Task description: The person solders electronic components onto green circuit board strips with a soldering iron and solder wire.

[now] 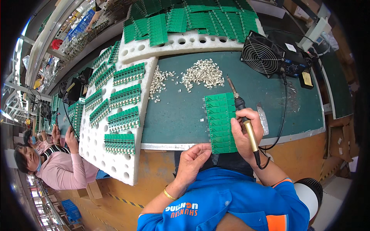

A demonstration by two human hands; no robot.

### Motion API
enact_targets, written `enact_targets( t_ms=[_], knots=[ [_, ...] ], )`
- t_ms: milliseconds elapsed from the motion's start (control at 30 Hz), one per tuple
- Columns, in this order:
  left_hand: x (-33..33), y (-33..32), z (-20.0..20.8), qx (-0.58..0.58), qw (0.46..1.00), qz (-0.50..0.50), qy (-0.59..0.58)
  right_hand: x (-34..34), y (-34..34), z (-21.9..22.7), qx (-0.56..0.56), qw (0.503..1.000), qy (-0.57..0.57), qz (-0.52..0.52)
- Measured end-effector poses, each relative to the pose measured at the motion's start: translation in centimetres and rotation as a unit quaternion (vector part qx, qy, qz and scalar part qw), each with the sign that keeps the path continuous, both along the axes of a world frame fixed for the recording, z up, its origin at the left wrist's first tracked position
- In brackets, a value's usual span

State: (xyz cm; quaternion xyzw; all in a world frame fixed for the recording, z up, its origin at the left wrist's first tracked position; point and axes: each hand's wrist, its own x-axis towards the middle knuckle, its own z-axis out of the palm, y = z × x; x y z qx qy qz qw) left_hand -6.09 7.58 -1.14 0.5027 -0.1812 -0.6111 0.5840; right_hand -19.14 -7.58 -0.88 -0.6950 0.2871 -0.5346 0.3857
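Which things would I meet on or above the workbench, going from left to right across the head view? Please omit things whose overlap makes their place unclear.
Left white foam board → smaller silvery component pile → larger silvery component pile → soldering iron → yellow pad.

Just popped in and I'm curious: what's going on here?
A person at a bench holds a soldering iron in the right hand, thumb against a green circuit board; the tip is beyond its far edge. The left hand is at the board's near left corner; whether it pinches anything is unclear. Ahead lie two piles of small pale parts; more boards rest on white foam at left.
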Motion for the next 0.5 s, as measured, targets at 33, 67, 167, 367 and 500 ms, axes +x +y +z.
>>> enact_targets(
  t_ms=[33,67,167,367,500],
  knots=[
    [-0.02,-0.01,0.00,0.000,1.000,0.000,0.000,0.02,-0.02,-0.09,0.000,1.000,0.000,0.000],
    [-0.07,-0.02,0.02,-0.004,1.000,0.002,0.000,0.02,-0.04,-0.23,-0.001,1.000,-0.003,0.001],
    [-0.15,-0.02,0.19,-0.007,1.000,0.005,0.000,-0.01,-0.10,-0.51,-0.007,1.000,-0.007,0.003],
    [0.00,0.14,-0.18,-0.012,1.000,0.006,0.004,-0.16,0.01,-0.65,0.001,1.000,-0.013,0.007],
    [-0.01,0.16,-0.18,-0.020,1.000,0.005,0.010,-0.28,0.08,-0.69,0.007,1.000,-0.014,0.006]
  ],
)
